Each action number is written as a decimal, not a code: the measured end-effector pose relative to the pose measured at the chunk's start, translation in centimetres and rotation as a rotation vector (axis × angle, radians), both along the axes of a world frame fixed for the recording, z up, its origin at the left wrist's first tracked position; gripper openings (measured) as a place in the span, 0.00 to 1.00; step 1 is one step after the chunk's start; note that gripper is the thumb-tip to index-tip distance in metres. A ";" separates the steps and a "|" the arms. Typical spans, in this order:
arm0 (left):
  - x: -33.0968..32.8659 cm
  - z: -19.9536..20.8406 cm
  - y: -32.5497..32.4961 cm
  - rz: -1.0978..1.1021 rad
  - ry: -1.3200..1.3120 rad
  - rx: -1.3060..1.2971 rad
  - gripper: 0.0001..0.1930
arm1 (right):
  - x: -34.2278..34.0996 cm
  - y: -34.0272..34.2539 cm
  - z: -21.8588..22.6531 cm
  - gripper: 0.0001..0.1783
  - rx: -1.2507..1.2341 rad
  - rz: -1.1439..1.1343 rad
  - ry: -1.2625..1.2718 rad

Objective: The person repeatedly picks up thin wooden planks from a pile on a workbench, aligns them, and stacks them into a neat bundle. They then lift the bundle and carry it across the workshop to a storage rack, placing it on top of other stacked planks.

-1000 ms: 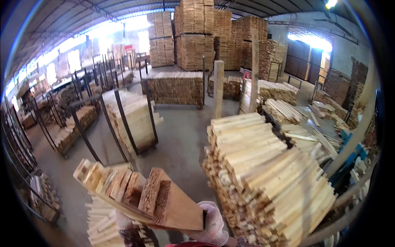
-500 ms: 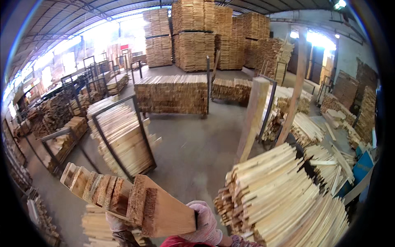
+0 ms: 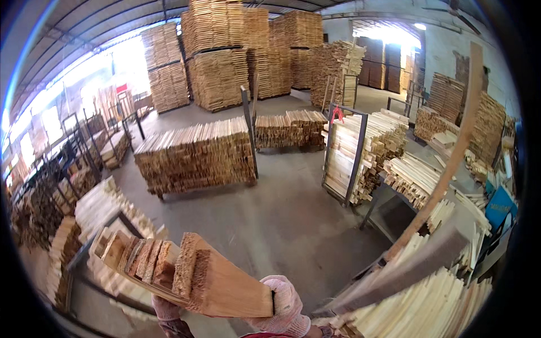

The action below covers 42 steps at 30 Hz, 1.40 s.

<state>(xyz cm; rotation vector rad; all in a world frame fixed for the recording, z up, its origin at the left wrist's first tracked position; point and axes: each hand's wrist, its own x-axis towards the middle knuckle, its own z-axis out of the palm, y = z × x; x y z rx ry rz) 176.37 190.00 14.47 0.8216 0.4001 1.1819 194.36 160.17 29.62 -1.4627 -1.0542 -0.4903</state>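
Observation:
I carry a bundle of short wooden boards (image 3: 234, 284) crosswise in front of me, rough end faces showing on its left part and a smooth face toward the right. My right hand (image 3: 283, 307), in a pale pinkish work glove, is closed round the right end of the bundle. Under the left part, my left hand (image 3: 164, 307), gloved likewise, supports the boards; its fingers are mostly hidden beneath them. At the lower right, next to my right forearm, lies a stack of pale wood strips (image 3: 417, 310).
Ahead stands a long low stack of boards (image 3: 197, 158) on the concrete floor (image 3: 282, 208). A metal-framed rack of strips (image 3: 346, 152) stands right of it, with a slanting post (image 3: 451, 163) nearer. Tall board stacks (image 3: 217, 79) rise behind. Another metal frame (image 3: 90, 248) is at the left.
My view has swung to the right and the stacks ahead appear nearer. Both hands keep hold of the board bundle, which stays at about the same place before me.

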 end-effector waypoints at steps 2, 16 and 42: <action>5.3 -0.4 5.1 0.169 0.001 -0.038 0.21 | 3.4 3.3 3.1 0.33 0.049 -0.027 0.029; 41.6 -2.9 30.6 -0.254 0.111 0.185 0.21 | 34.8 25.3 0.3 0.32 0.067 -0.239 0.083; 117.7 -3.2 47.3 -0.625 -0.013 -0.056 0.26 | 100.4 42.4 -1.7 0.40 0.035 -0.392 0.293</action>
